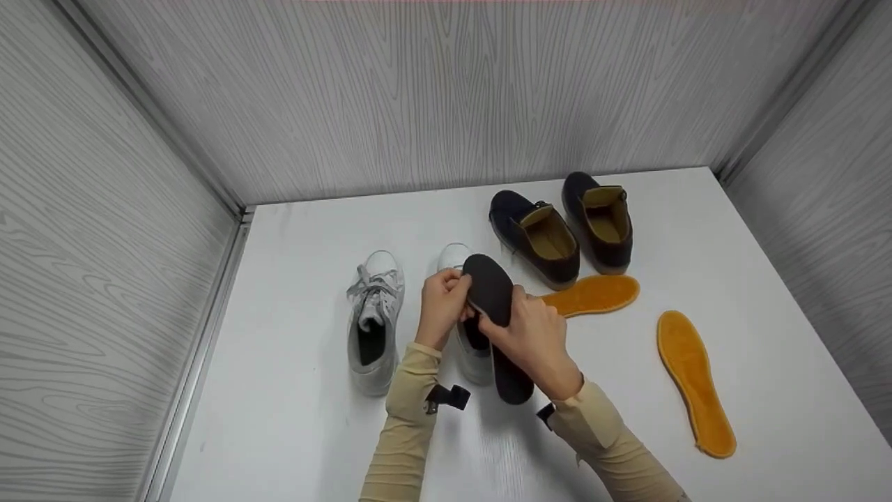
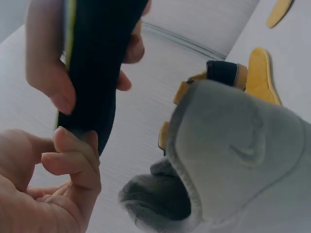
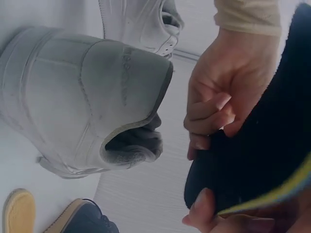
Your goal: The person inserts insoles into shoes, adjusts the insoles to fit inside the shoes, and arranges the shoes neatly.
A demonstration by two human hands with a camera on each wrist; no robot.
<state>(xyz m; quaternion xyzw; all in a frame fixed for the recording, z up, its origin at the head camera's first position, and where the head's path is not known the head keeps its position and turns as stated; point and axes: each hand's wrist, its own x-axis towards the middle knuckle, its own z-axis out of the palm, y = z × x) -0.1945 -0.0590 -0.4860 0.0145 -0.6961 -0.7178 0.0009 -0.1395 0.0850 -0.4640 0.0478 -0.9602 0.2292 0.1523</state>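
Both hands hold a dark insole (image 1: 490, 286) above the table, over the right-hand white sneaker (image 1: 454, 256). My left hand (image 1: 442, 307) pinches its upper end at the left edge. Farther down, my right hand (image 1: 535, 335) grips the insole from the right, thumb on the near face. In the left wrist view the insole (image 2: 99, 63) runs down to the fingertips of my left hand (image 2: 63, 179). A yellow edge shows along the insole (image 3: 262, 141) in the right wrist view. Hands and insole partly hide the sneaker beneath.
Another white sneaker (image 1: 382, 265) stands to the left. Two dark shoes (image 1: 512, 209) with tan linings are at the back right. One orange insole (image 1: 599, 293) lies beside them, partly behind my right hand; a second orange insole (image 1: 690, 376) lies farther right.
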